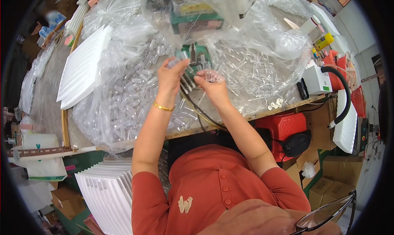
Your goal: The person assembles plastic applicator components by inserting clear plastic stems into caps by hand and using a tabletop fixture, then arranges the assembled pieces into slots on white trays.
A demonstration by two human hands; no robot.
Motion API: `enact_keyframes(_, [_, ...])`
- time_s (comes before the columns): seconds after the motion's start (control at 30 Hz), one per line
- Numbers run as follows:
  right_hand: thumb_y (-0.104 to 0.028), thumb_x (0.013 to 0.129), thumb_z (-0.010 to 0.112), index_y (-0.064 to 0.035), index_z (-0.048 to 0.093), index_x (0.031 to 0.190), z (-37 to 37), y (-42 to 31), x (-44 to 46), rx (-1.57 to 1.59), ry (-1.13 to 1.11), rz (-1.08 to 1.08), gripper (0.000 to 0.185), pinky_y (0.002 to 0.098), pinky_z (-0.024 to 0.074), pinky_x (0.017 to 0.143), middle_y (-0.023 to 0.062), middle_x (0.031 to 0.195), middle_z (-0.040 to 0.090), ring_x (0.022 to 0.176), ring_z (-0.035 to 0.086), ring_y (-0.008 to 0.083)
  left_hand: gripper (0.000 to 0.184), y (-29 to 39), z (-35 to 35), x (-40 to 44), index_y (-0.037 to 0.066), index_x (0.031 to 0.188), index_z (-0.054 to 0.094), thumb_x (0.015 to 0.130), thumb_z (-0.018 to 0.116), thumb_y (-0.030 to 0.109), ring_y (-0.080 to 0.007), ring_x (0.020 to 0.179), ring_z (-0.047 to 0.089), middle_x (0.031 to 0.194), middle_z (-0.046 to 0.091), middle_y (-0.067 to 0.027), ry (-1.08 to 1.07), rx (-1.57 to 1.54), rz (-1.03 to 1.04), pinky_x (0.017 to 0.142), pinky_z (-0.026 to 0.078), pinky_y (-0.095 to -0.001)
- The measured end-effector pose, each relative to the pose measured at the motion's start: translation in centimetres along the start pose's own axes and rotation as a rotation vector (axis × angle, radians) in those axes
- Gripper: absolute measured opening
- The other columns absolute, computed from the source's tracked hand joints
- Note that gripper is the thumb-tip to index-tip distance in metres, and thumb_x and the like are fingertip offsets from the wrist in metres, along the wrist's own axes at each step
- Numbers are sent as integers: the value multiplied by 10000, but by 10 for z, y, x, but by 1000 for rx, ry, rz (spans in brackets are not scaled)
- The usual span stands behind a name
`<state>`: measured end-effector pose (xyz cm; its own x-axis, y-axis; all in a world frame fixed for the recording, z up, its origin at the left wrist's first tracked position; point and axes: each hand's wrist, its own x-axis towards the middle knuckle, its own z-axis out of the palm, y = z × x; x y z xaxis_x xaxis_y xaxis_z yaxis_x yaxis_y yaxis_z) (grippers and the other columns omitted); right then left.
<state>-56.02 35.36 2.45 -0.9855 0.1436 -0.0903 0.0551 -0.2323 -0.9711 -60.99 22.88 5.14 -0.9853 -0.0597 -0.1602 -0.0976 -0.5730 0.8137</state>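
My left hand (170,74), with a gold bracelet at the wrist, is closed around a clear plastic tube (174,63). To its right, my right hand (214,87) has its fingers curled around several clear plastic pieces (211,75); their exact shape is blurred. Both hands are close to a small green machine (204,53) with a dark metal upright part. Left of my left hand lies a heap of short clear plastic tubes (141,81) on a plastic bag. Thin clear stick-like parts (246,73) are spread over another bag, right of my right hand.
White corrugated sheets (84,67) stand at the left, with more sheets (107,194) below the table. A green box (196,22) sits behind the machine. At the right are small round pieces (275,104), a white device (317,80) with a black hose (344,91), and a red container (283,128).
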Motion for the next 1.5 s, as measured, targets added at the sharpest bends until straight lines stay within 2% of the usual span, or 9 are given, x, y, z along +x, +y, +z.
enact_keyframes(0.3, [-45,739,660,9,569,940,-1,-3,3,259,-28,28,227,216,397,477,57,752,596,618,564,126,356,-13,3,-5,-14,913,516,630,732,-1,-117,680,576,797,602,-79,-53,65,51,600,454,-222])
enact_keyframes(0.63, [-56,734,667,26,547,874,36,-13,58,405,51,-203,202,229,445,454,76,732,582,591,575,141,289,20,27,40,-25,828,578,605,745,51,-128,657,580,768,630,-83,-89,419,397,589,468,-249])
enact_keyframes(0.8, [-200,758,677,11,589,799,35,-9,70,13,152,-122,232,232,399,426,59,711,588,549,528,117,307,14,20,58,-8,858,604,604,748,88,-116,670,587,776,643,-65,-140,541,511,606,472,-254])
enact_keyframes(1.0, [-246,755,683,13,592,825,26,13,74,-115,205,-171,284,230,371,408,58,738,596,593,523,105,302,3,12,52,6,857,613,620,748,135,-110,669,588,777,645,-56,-173,640,565,612,471,-249])
enact_keyframes(1.17, [-276,738,698,-2,583,890,-4,5,54,76,244,-90,334,229,362,436,62,780,599,662,541,114,292,4,9,41,24,847,604,631,741,163,-111,662,581,757,638,-58,-135,700,572,611,467,-253])
enact_keyframes(1.4, [-305,730,695,-51,596,927,-73,20,57,24,371,-95,337,216,328,486,37,769,600,618,494,87,417,5,7,18,7,883,589,574,757,230,-209,713,597,780,621,-128,85,867,658,664,475,-312])
enact_keyframes(1.43, [-319,735,684,-59,598,934,-78,24,56,-17,378,-82,338,229,334,515,33,775,603,635,486,89,432,7,10,17,3,910,583,584,735,243,-251,765,607,805,621,-154,74,868,526,690,474,-333])
enact_keyframes(1.47, [-328,760,645,-68,603,943,-85,33,58,-31,375,-101,321,263,351,572,34,784,606,657,468,98,382,-5,9,30,-16,801,574,588,711,270,-182,584,585,699,605,-140,122,884,612,544,463,-320])
enact_keyframes(1.5, [-315,788,613,-62,595,1030,-91,38,59,-105,402,-13,350,271,327,583,58,853,602,703,474,107,362,-1,15,31,-20,790,578,584,694,255,-223,601,593,664,598,-156,95,885,555,558,464,-351])
